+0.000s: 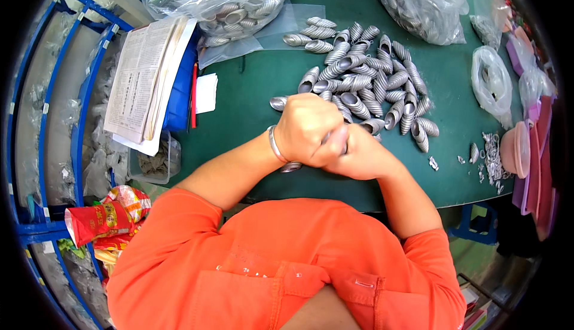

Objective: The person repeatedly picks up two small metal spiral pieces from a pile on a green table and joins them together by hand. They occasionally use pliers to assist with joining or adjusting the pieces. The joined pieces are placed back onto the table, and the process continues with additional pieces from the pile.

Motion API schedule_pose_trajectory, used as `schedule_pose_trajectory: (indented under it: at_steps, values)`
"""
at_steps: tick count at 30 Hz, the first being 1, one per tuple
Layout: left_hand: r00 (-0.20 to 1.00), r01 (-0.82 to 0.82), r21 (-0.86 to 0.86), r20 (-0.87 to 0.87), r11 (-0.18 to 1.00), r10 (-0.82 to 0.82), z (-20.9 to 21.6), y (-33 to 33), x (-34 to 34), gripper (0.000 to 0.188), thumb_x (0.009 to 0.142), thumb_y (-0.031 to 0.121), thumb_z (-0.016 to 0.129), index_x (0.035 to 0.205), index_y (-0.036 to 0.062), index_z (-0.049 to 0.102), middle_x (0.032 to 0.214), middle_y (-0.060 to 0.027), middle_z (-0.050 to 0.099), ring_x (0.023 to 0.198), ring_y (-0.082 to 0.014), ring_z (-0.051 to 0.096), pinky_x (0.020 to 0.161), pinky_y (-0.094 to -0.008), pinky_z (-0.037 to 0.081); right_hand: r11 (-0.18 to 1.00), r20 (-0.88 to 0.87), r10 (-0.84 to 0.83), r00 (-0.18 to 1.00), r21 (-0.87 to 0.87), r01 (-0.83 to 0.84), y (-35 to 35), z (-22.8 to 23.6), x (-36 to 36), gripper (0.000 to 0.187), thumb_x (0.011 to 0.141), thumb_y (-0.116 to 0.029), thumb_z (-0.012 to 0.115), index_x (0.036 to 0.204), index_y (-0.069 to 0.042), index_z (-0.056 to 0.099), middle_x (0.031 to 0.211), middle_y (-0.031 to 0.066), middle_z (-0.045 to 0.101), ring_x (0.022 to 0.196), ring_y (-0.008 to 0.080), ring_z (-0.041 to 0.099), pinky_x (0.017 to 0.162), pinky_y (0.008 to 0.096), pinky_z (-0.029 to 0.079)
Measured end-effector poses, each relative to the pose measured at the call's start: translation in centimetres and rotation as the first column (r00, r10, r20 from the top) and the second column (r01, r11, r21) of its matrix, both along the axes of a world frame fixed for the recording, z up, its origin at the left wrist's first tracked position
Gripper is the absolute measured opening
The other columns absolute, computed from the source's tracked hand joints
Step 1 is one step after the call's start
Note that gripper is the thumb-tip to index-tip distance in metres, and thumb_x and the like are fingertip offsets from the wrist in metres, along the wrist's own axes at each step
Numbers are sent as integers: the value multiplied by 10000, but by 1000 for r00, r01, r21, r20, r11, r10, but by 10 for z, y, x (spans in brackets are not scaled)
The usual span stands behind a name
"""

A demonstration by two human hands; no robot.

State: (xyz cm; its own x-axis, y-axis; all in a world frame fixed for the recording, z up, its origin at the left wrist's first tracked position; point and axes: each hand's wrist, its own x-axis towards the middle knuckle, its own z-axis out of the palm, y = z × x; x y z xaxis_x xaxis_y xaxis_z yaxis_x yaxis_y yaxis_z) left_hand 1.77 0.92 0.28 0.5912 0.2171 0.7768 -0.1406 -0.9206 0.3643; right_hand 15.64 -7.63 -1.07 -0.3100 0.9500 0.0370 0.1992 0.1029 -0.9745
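Could scatter silver-grey, spiral-ribbed metal tubes (355, 82), heaped on a dark-green tabletop (245, 94) at one o'clock from left hand (307, 129) and right hand (366, 155), through a stray knuckle; could drop any piece masked inside the blurred grip. Points a near tube's slanted mouth toward ten o'clock along a ten-to-four long axis. Shows curled fingers, hands meeting; impossible to tell any pinch.

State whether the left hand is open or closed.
Closed: the left hand has its fingers curled into a fist against the right hand. Whether it grips anything cannot be told.
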Motion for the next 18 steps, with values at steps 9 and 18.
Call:
schedule_pose_trajectory:
  at_steps: [9, 18]
  values:
    - [951, 307, 69, 25, 949, -309, 28, -25, -10, 238, 692, 202, 612, 542, 108, 453, 539, -28, 405, 415, -209, 412, 404, -341, 298, 862, -189, 495, 848, -19, -507, -19, 22, -6, 314, 687, -110, 720, 985, -52, 641, 945, 63, 654, 920, 187, 601, 794, 322, 497]
    - [986, 146, 184, 56, 972, -158, 35, -27, -18, 269, 681, 211, 613, 535, 113, 409, 537, -29, 369, 415, -205, 390, 407, -345, 277, 948, 26, -11, 1000, 319, 2, -30, 34, -28, 170, 686, -69, 603, 850, -38, 638, 868, 156, 661, 831, 344, 651, 702, 363, 523]
